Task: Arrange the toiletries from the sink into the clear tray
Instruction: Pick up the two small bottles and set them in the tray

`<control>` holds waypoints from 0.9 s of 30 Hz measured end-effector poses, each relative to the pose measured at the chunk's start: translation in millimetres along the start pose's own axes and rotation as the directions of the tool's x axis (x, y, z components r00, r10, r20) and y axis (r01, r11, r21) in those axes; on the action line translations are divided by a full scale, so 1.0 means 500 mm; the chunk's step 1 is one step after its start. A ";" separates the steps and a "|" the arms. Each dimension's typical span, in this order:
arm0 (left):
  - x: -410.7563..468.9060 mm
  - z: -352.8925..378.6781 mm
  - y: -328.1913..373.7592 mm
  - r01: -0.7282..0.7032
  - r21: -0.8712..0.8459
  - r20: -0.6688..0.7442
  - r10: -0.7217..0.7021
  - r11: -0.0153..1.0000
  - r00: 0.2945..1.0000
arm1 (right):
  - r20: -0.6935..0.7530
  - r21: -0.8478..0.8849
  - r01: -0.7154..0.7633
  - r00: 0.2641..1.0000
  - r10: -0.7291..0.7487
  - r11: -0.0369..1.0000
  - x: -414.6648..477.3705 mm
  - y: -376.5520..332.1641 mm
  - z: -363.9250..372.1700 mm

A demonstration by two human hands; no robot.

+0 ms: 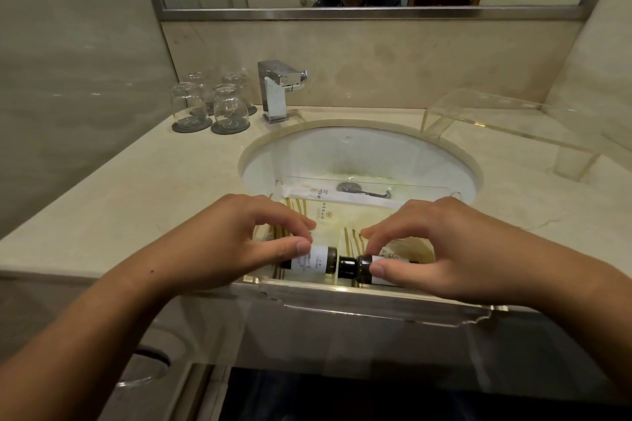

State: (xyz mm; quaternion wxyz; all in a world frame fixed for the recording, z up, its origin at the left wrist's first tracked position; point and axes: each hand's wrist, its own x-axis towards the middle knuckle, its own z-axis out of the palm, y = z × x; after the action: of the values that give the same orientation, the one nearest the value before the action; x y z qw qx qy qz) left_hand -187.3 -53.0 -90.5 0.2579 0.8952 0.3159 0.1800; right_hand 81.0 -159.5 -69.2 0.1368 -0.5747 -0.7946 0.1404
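Two small dark bottles, left bottle and right bottle, lie end to end in the clear tray perched over the sink. Left hand pinches one, right hand the other. Pushed unevenly, the tray could tip into the basin.

Two small dark bottles are lying end to end in one clear tray, with two gold-striped sachets beneath (a third packet is showing behind). Four upturned glasses are standing on coasters beside one faucet.
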 end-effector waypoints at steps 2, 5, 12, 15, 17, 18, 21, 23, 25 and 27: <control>-0.001 0.001 0.000 -0.003 0.007 -0.003 0.003 1.000 1.000 | 0.001 -0.007 -0.015 1.000 0.015 1.000 -0.002 0.000 0.000; -0.003 0.001 0.002 -0.021 0.025 0.008 0.020 0.999 1.000 | -0.011 -0.018 -0.028 1.000 0.028 0.999 -0.003 0.001 0.001; -0.008 0.003 0.000 -0.046 0.028 0.010 0.045 0.999 0.999 | -0.038 -0.045 0.005 0.999 -0.007 0.999 -0.002 0.001 0.010; -0.013 0.003 0.001 -0.068 0.047 0.013 0.067 0.997 0.998 | -0.029 -0.050 0.030 0.999 -0.032 0.998 -0.008 0.005 0.011; -0.015 0.003 0.001 -0.080 0.069 0.017 0.079 0.994 0.997 | -0.025 -0.059 0.045 0.999 -0.047 0.997 -0.009 0.007 0.013; -0.016 0.004 0.000 -0.085 0.077 0.019 0.083 0.993 0.996 | -0.023 -0.066 0.051 0.998 -0.053 0.997 -0.008 0.007 0.014; -0.016 0.003 -0.001 -0.090 0.088 0.024 0.088 0.992 0.996 | -0.026 -0.061 0.051 0.998 -0.053 0.997 -0.007 0.009 0.016; -0.016 0.002 -0.002 -0.085 0.088 0.025 0.083 0.992 0.996 | -0.031 -0.054 0.049 0.998 -0.051 0.997 -0.008 0.011 0.017; -0.015 0.001 -0.002 -0.082 0.088 0.024 0.081 0.993 0.996 | -0.037 -0.059 0.055 0.998 -0.057 0.997 -0.008 0.013 0.017; -0.016 0.001 -0.002 -0.087 0.086 0.016 0.086 0.992 0.996 | -0.043 -0.062 0.059 0.997 -0.062 0.996 -0.007 0.014 0.018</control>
State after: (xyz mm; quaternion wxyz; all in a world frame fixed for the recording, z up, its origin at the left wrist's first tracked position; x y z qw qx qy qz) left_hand -193.3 -57.7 -92.8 0.2127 0.9195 0.2826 0.1716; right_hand 85.0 -161.1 -80.2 0.1414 -0.5573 -0.8122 0.0990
